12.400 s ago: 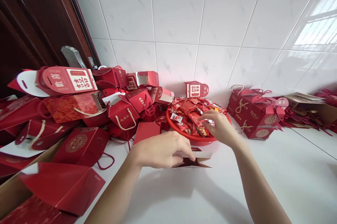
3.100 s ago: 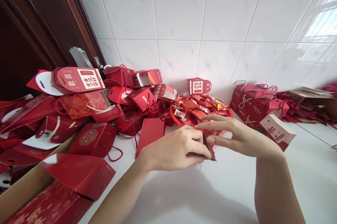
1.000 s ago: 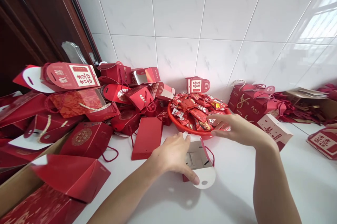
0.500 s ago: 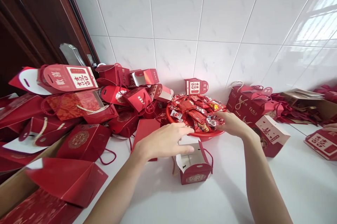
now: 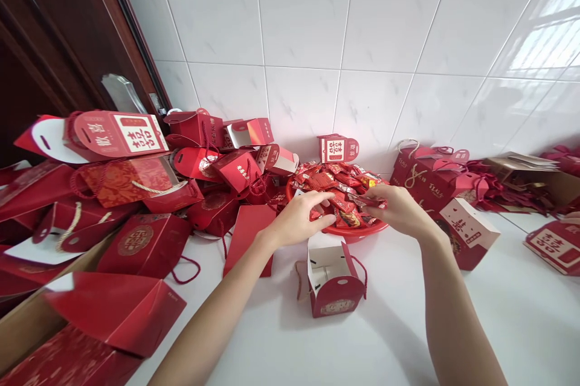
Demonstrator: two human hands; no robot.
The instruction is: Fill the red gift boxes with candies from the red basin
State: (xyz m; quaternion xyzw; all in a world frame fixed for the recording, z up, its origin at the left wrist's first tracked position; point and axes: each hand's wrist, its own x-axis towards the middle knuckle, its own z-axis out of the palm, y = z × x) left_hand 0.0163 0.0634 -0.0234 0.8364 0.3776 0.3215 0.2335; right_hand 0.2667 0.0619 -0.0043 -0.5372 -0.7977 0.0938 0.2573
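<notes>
A round red bowl (image 5: 357, 232) is heaped with red-wrapped candies (image 5: 321, 180). My left hand (image 5: 299, 217) is at the bowl's near left edge, thumb and fingers apart over the wrappers. Over the right side of the bowl, my right hand (image 5: 399, 209) is closed on a red-wrapped candy (image 5: 374, 202); its fingertips partly hide the wrapper. Just in front of the bowl stands a small red gift box (image 5: 336, 301) with its top open, white inside, and cord handles at both sides. Neither hand touches this box.
Many red gift boxes (image 5: 145, 244) are piled on the left. More boxes (image 5: 423, 177) stand right of the bowl, near an open carton (image 5: 544, 180). Behind the bowl is another box (image 5: 333, 149), by the tiled wall (image 5: 299, 11). At the right edge, part of a hand touches a flat red box (image 5: 555, 247).
My left hand has moved from above the open gift box forward to the bowl's left edge. The right hand stays over the bowl, with its wrapper tilted differently.
</notes>
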